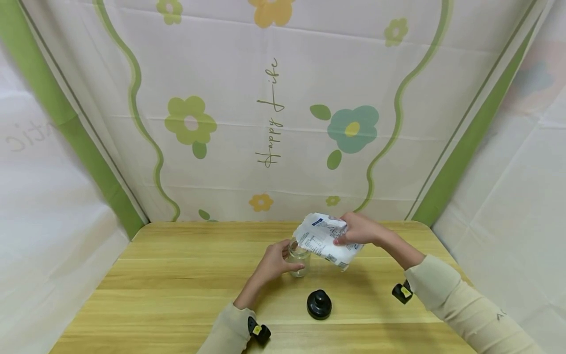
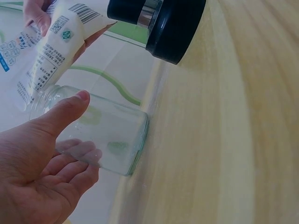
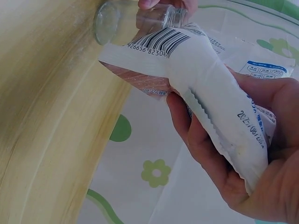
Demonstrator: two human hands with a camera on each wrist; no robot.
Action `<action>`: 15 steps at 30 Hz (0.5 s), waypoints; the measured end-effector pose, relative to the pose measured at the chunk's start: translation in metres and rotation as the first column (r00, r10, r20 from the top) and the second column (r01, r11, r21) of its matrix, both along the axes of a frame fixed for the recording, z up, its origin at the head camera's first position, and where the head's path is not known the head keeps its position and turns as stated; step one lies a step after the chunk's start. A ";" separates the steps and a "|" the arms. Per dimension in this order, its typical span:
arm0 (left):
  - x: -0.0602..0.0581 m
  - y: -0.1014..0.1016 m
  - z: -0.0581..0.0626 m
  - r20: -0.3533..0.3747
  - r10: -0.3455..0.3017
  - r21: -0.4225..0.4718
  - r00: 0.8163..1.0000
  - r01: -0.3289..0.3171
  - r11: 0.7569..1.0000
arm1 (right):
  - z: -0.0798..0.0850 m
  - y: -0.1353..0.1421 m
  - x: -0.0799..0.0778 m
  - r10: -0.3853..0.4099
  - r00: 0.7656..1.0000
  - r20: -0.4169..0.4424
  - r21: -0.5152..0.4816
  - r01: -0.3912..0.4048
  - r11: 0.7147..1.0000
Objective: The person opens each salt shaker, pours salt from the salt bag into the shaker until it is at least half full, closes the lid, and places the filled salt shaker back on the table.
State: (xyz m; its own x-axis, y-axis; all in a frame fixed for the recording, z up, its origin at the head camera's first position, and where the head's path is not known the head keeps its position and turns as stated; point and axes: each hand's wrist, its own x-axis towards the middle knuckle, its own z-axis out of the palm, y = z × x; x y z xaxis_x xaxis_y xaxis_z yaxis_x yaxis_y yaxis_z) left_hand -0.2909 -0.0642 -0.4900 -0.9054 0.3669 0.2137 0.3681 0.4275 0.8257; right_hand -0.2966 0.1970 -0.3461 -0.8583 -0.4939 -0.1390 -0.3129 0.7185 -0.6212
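A clear glass jar (image 1: 298, 261) stands upright on the wooden table. My left hand (image 1: 275, 263) holds it from the left, the thumb across the near side and the fingers behind the glass (image 2: 105, 130). My right hand (image 1: 357, 230) grips a white printed packet (image 1: 325, 239), tilted so its upper left end lies at the jar's mouth. A barcode and a stamped date show on the packet (image 3: 224, 98) in the right wrist view. The glass looks see-through, and the packet covers part of its rim.
A black lid with a round knob (image 1: 319, 305) lies on the table (image 1: 185, 285) in front of the jar; a silver band circles its neck (image 2: 148, 14) in the left wrist view. White flowered cloth (image 1: 283, 187) hangs behind the table and on both sides.
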 end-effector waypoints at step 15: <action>0.000 -0.001 0.002 -0.005 0.001 -0.006 1.000 -0.001 1.000 | 0.002 0.000 -0.001 0.028 0.999 0.015 -0.020 -0.028 0.999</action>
